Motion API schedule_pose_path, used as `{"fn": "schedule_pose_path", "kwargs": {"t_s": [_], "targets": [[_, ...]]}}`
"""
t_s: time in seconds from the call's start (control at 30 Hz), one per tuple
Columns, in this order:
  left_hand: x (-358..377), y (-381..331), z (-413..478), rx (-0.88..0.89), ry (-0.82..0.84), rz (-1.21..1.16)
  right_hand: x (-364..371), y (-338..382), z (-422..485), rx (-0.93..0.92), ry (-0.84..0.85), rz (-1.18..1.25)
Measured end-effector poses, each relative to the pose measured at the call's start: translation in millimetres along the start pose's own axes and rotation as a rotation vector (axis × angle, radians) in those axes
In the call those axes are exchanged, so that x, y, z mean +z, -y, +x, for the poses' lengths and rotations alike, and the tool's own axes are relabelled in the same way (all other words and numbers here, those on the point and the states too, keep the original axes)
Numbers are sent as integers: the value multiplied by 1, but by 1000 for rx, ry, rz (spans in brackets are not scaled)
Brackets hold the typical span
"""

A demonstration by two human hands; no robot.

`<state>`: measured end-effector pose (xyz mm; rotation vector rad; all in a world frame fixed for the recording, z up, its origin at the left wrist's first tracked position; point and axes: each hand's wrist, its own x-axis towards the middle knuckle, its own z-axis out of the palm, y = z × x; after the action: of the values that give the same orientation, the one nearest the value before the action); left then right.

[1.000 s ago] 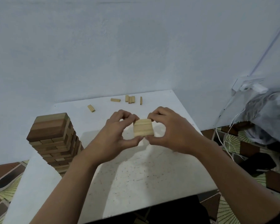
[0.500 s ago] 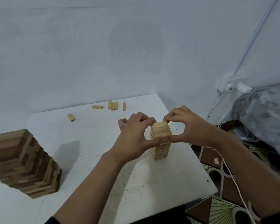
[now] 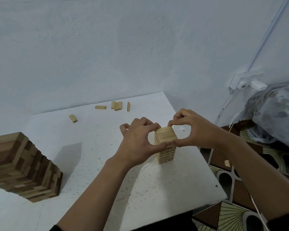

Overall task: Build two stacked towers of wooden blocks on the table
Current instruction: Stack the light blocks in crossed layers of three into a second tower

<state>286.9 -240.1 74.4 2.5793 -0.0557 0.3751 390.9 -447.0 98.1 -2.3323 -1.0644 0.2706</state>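
Both the left hand (image 3: pixel 137 143) and right hand (image 3: pixel 197 130) pinch the pale tower (image 3: pixel 165 137).

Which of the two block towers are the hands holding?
The small pale tower on the right: the left hand and right hand pinch its top. The large light-and-dark tower on the left stands untouched.

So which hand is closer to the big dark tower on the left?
The left hand. It holds the small tower on the side facing the big tower; the right hand holds its far side.
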Motion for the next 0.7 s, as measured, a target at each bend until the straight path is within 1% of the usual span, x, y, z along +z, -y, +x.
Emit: {"fn": "schedule_pose_path", "kwargs": {"t_s": [0.37,0.7], "targets": [[2,2,-1,-30,15,-13,2,2,0,20,-25,51],[2,2,-2,-57,29,-17,2,5,-5,50,-27,45]]}}
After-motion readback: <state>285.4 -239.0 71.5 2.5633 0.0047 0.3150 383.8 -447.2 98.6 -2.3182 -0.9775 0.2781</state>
